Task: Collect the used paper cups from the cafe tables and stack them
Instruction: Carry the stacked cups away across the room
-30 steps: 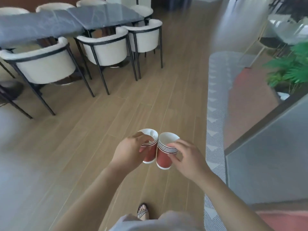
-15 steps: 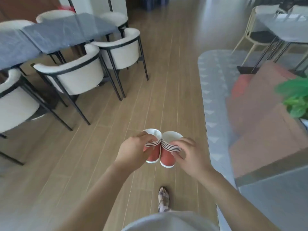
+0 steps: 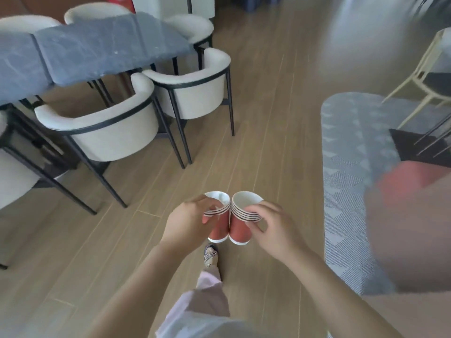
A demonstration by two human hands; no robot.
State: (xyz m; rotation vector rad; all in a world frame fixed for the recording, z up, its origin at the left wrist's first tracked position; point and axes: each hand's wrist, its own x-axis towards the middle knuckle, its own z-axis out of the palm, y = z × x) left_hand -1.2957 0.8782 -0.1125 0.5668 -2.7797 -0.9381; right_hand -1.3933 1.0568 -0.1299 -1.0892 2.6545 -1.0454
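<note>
Wood-plank floor [image 3: 268, 98] fills my view; a grey patterned rug [image 3: 346, 167] lies at 3 o'clock. At 10 o'clock stands a dark slate table [image 3: 102, 47], with two cream armchairs [image 3: 109, 128] drawn up to its near edge. At centre I see two stacks of red paper cups, side by side and touching, long axes roughly upright, white mouths tipped toward 12 o'clock. My left hand [image 3: 188, 223] is wrapped around the left stack [image 3: 218, 220], fingers closed on its striped rims. My right hand [image 3: 275, 228] grips the right stack [image 3: 241, 223], thumb and fingers pinching the rims. No legible lettering on the cups. A sandalled foot [image 3: 211, 256] shows at 6 o'clock.
</note>
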